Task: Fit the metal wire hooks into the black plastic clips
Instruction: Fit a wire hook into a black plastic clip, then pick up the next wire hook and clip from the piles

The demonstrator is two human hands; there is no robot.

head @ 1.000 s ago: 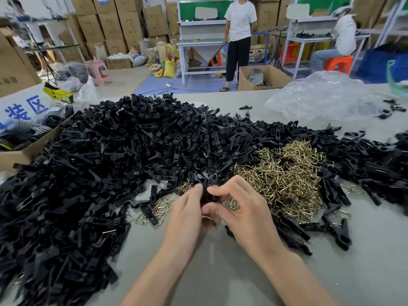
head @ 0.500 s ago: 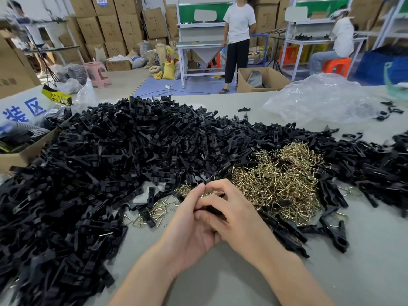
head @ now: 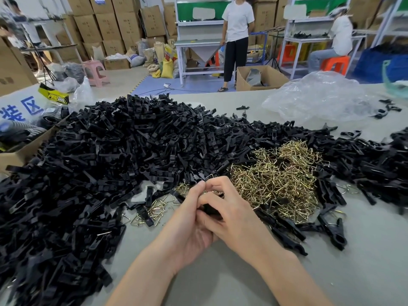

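Curling in tight, the fingers (head: 215, 184) of the right hand (head: 237, 215) fold over the top. The left hand (head: 187, 221) cups from beneath, thumb raised so its tip touches the right forefinger. Both hands grip one black clip (head: 209, 210), and only a dark sliver of it shows between the knuckles (the rest is buried in the grasp). What shows lies roughly crosswise, long axis running left to right and tipped a little down toward the right. Which end is the mouth, I cannot tell, and whether a hook is in there with it is hidden too.

The clip is held over the grey table (head: 220, 281), just in front of the near edge of the heap of brass-coloured wire hooks (head: 276, 180). A few strays lie beside the left thumb. Out beyond, the big pile of black clips (head: 121, 151) spreads left and across the back, and some separate clips (head: 331, 231) lie to the right.

Compare a second ago: the clip stood more upright then, nipped at the very fingertips, hands further out over the hooks. Now the hands have drawn nearer, the left has rolled palm-up, and the clip has sunk into the grip.
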